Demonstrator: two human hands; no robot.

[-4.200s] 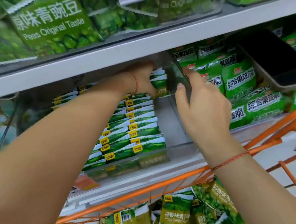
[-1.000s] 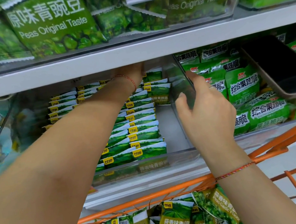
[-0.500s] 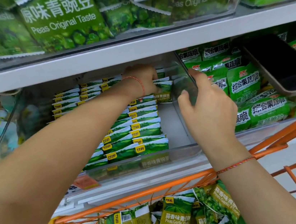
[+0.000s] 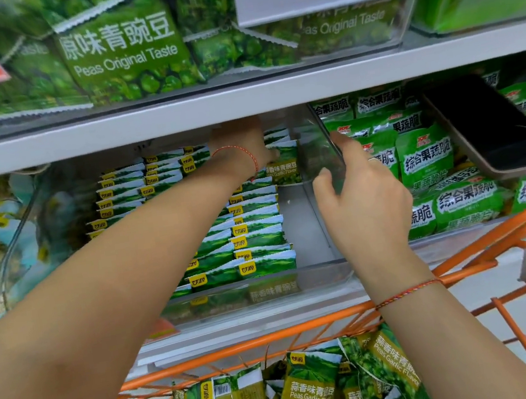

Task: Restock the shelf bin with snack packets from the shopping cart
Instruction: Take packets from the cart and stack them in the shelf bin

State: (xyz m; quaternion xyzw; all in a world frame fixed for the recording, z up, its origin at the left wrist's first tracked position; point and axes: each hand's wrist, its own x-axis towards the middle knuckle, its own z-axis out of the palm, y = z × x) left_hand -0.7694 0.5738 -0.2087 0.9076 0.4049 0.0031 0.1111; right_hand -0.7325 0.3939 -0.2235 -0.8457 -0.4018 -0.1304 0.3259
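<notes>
Shop shelving, clear shelf bin (image 4: 299, 283) at centre. Left hand (image 4: 241, 148) deep at 12 o'clock, pinching upright snack packet (image 4: 284, 166) at back of row. Right hand (image 4: 360, 200) grips bin's right wall. More packets in shopping cart (image 4: 241, 348) at 6 o'clock. Packets likely light, crinkly, slippery; pinch sealed top edge.

Clear glossy plastic bin (image 4: 300, 289) — shiny foil-like snack packets (image 4: 260, 236) — orange painted metal-wire cart (image 4: 483, 257).

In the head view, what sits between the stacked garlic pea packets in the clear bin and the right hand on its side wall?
A bare strip of bin floor lies between the packet rows and the right hand.
</notes>
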